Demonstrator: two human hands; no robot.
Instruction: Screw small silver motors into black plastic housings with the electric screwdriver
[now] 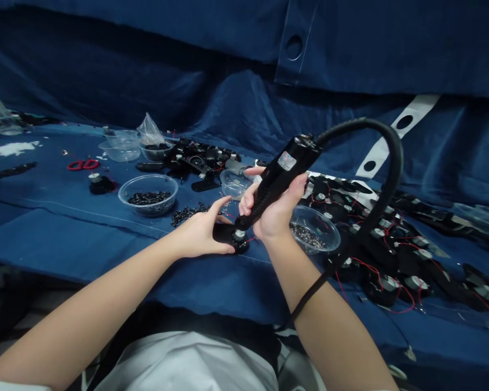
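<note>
In my right hand (277, 209) is a black corded electric screwdriver (280, 172), tilted with its tip down. The tip meets, or comes very near, a small black housing with a silvery motor (239, 235) and a red wire. My left hand (204, 231) grips that housing from the left, thumb at the near side and fingers over the far side, steadying it on the blue cloth. Just beyond my left hand lies a loose pile of small black parts (189, 213). A clear bowl of small screws (337, 239) stands to the right of my right wrist.
Another clear bowl (146, 210) holds small black parts at left. Red scissors (82, 164) and a single motor unit (101, 183) lie farther left. Many black housings with red wires (391, 282) cover the right side. The screwdriver's thick cable (396, 163) loops over my right forearm.
</note>
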